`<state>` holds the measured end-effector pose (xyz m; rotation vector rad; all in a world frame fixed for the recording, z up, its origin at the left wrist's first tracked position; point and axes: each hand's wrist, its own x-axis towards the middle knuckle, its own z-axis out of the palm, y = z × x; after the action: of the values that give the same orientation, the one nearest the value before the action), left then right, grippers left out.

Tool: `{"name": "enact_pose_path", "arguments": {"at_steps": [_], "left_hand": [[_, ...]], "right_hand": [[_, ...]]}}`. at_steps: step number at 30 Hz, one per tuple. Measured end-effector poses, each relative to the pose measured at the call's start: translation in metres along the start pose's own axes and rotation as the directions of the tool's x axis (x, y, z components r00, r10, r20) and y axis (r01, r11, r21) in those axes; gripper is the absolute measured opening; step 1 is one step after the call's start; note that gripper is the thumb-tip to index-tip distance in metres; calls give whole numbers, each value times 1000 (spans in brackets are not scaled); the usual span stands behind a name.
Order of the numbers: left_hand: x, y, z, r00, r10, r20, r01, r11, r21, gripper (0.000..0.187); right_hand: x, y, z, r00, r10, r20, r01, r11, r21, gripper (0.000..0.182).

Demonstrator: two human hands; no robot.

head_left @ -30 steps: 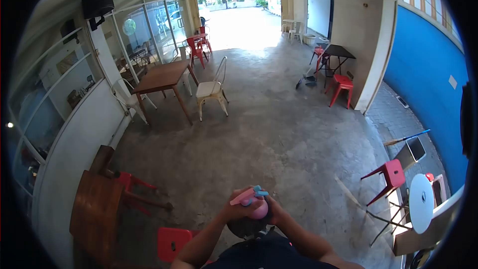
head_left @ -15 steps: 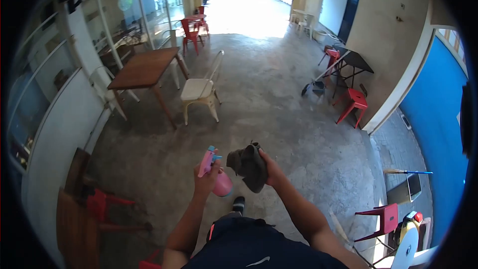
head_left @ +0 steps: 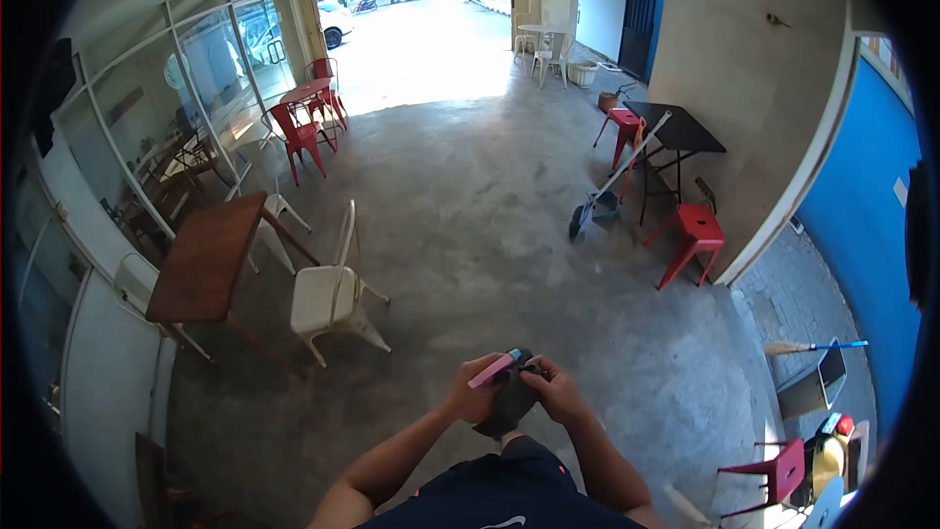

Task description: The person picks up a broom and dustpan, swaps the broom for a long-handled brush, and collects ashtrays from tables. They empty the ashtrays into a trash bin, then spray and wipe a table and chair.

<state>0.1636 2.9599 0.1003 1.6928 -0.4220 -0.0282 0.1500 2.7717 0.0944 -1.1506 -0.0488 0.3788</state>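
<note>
Low in front of my body, my left hand (head_left: 470, 388) is closed around a pink spray bottle (head_left: 490, 372) with a light-blue nozzle. Most of the bottle's body is hidden behind the hand and the dark item beside it. That item is a dark grey-brown shoe (head_left: 509, 405), tilted between my two hands. My right hand (head_left: 556, 392) grips the shoe at its upper right, fingers bent over its edge. The spray nozzle overlaps the top of the shoe in this view.
A cream metal chair (head_left: 326, 296) stands by a brown wooden table (head_left: 211, 257) on the left. On the right are a red stool (head_left: 697, 227), a black folding table (head_left: 676, 125) and a long-handled dustpan (head_left: 607, 204). A broom (head_left: 813, 346) lies outside the right doorway.
My hands have come together, bringing spray bottle and shoe close to each other and nearer my body. The view has tilted up and turned right, showing more of the far doorway.
</note>
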Motion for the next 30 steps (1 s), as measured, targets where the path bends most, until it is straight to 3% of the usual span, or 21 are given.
{"name": "enact_pose_path", "arguments": {"at_steps": [2, 5, 9, 11, 12, 13, 14, 17, 19, 20, 23, 26, 29, 30], "left_hand": [[64, -19, -20, 998, -55, -12, 53, 990, -130, 39], [147, -31, -64, 998, -31, -63, 41, 987, 155, 36], [255, -56, -123, 988, -153, -17, 153, 988, 8, 35], [312, -64, -152, 991, -131, 13, 132, 988, -83, 34], [340, -74, -163, 976, -216, -10, 207, 947, -246, 38], [369, -85, -172, 980, -197, -23, 187, 954, -233, 39], [400, -99, -185, 984, -176, -32, 165, 963, -213, 41], [506, -141, -227, 985, -172, 29, 174, 968, -183, 45], [581, -158, -238, 975, -196, 101, 212, 958, -192, 47], [621, -153, -238, 980, -172, 103, 190, 960, -204, 39], [739, -180, -244, 999, 1, 51, 4, 995, -99, 31], [842, -201, -260, 979, -6, 203, 12, 1000, -29, 31], [949, -212, -280, 970, -12, 244, 5, 1000, 28, 33], [986, -223, -289, 967, 16, 253, -33, 997, 65, 33]], "right_hand": [[72, -35, -12, 1000, -1, -23, -4, 977, -213, 16], [191, -63, -29, 995, -90, -44, 53, 851, -523, 18], [321, -106, -30, 947, -318, 47, 232, 574, -785, 27], [386, -127, -25, 901, -431, 47, 287, 511, -810, 24], [419, -138, -23, 886, -461, 42, 290, 483, -826, 23], [451, -150, -23, 867, -497, 38, 297, 454, -840, 23], [485, -162, -26, 870, -489, 65, 277, 374, -885, 22], [593, -194, -43, 665, -703, 253, 349, -6, -937, 20], [665, -200, -63, 673, -722, 163, 416, 187, -890, 19], [700, -210, -74, 670, -731, 130, 456, 268, -849, 20], [777, -256, -108, 790, -609, -72, 348, 542, -765, 20], [853, -288, -160, 826, -532, -185, 192, 574, -796, 22], [934, -330, -216, 877, -474, -83, 190, 500, -845, 30], [963, -343, -233, 896, -441, -55, 218, 544, -810, 33]]}}
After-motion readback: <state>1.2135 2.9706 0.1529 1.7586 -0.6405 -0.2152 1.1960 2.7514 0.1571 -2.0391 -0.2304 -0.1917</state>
